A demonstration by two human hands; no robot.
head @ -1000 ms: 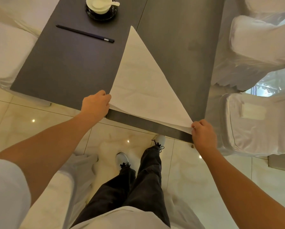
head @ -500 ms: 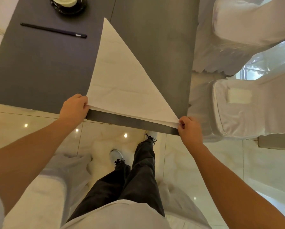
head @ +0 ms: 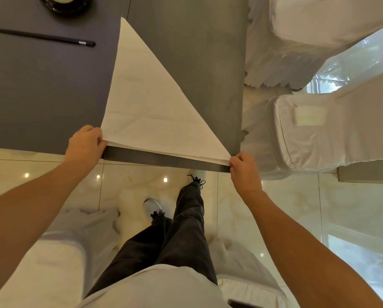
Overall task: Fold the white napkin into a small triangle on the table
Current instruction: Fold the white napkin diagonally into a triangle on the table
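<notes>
The white napkin (head: 150, 105) lies on the dark grey table (head: 43, 92) as one large triangle, its apex pointing away from me and its long base along the near table edge. Two layers show along that base. My left hand (head: 84, 145) pinches the napkin's near left corner. My right hand (head: 243, 172) pinches the near right corner, just past the table's edge. Both corners are hidden inside the fingers.
Black chopsticks (head: 47, 37) lie on the table to the left of the napkin's tip, with a dark saucer (head: 63, 5) behind them. White-covered chairs (head: 319, 134) stand close on the right. My legs and shoes (head: 152, 207) are below the table edge on a glossy tiled floor.
The view has shifted a little over the table. Both hands keep their grip on the napkin's two near corners, and the napkin has kept its shape and place.
</notes>
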